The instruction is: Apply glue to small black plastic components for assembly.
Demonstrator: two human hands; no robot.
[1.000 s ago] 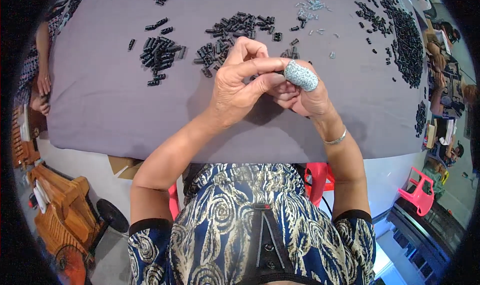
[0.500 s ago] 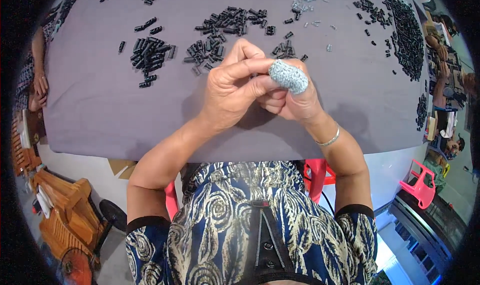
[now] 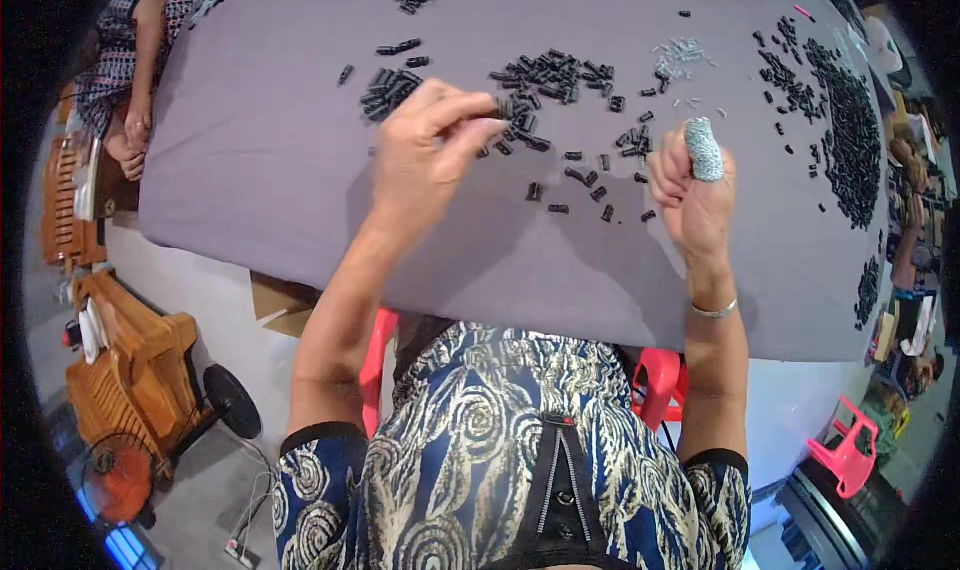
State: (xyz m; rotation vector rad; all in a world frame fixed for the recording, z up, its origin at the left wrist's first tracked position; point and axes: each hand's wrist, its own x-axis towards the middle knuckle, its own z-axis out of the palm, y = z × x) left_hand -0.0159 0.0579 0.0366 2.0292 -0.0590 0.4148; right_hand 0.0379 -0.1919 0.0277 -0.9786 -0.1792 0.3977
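Both my hands are raised above the grey tablecloth (image 3: 300, 190). My left hand (image 3: 420, 160), smeared by motion, is left of the middle, its thumb and forefinger drawn together; I cannot make out what they hold. It partly covers a pile of small black ribbed cylindrical pieces (image 3: 388, 92). Beyond its fingertips lies another heap of black pieces (image 3: 550, 75). My right hand (image 3: 700, 200) is closed into a loose fist and wears a grey knitted finger cover (image 3: 704, 150). Whatever is inside the fist is hidden. Several loose black pieces (image 3: 590, 180) lie between the hands.
Small silvery pieces (image 3: 680, 58) lie beyond my right hand. A long heap of black pieces (image 3: 845, 135) runs along the right side. Another person's hand (image 3: 130, 150) is at the left edge. A wooden chair (image 3: 130, 350) and a pink stool (image 3: 845, 450) stand beside the table.
My hands, together before, are now apart: the left has drawn away leftward, the right to the right. Loose black pieces they covered now show. The view has turned, shifting the scene right.
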